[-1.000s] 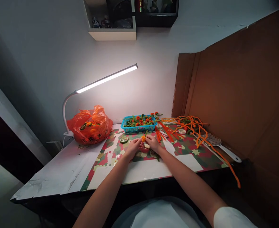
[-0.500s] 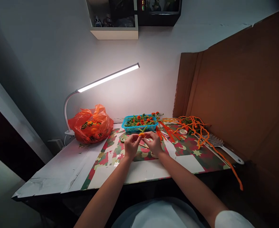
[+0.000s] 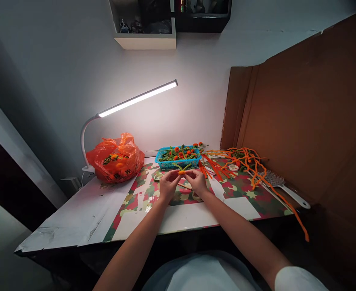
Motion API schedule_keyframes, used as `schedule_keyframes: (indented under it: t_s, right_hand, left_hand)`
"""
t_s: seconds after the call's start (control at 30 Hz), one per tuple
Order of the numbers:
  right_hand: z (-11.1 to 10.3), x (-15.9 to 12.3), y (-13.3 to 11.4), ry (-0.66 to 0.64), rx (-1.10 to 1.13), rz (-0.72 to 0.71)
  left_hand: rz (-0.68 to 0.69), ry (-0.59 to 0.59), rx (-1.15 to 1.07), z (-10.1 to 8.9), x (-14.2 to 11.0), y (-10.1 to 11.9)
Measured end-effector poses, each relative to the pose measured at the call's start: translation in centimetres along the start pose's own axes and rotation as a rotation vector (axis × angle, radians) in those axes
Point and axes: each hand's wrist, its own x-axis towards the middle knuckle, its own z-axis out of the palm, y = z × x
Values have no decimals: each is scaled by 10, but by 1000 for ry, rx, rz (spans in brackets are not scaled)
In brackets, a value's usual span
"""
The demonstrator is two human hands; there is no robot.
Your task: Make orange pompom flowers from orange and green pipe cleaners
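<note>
Head camera view: a person seated at a desk is pinching a small orange pompom flower (image 3: 181,172) between both hands, just above the patterned mat (image 3: 241,190) near the desk's middle. The left hand (image 3: 166,186) is gripping the flower from one side with fingertips closed on it, and the right hand (image 3: 197,182) is gripping it from the other side the same way; two thin green stems are sticking up from the flower between the fingers. Just behind the hands, a blue basket (image 3: 178,159) is holding more orange flowers with green stems. An orange plastic bag (image 3: 116,158) is sitting to the left beneath a lit desk lamp (image 3: 137,99), and a small roll of tape (image 3: 158,177) is lying near the left hand. Loose orange pipe cleaners (image 3: 244,161) and a white brush (image 3: 282,186) are lying to the right, beside a cardboard sheet (image 3: 302,117).
</note>
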Motion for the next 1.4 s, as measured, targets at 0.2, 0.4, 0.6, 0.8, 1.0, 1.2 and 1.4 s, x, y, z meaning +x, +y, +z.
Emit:
schedule_keyframes:
  t_s: [0.2, 0.4, 0.6, 0.8, 1.0, 1.2, 1.4]
  right_hand:
    - [-1, 2, 5, -23, 11, 19]
    - [0, 2, 5, 8, -27, 19]
    - [-1, 1, 5, -4, -74, 15]
    - [-1, 0, 4, -30, -59, 18]
    - [0, 0, 8, -33, -32, 23]
    - [1, 2, 11, -16, -6, 35]
    - [0, 4, 9, 13, 3, 56]
  left_hand:
    - [123, -11, 169, -1, -1, 4]
    - [41, 4, 124, 1, -1, 3]
    - [-161, -36, -41, -3, 5, -5]
    - [-232, -22, -157, -5, 8, -8]
    - [-236, -26, -214, -6, 8, -13]
    - [-341, 17, -242, -4, 9, -11]
    - [-400, 85, -242, -3, 11, -8]
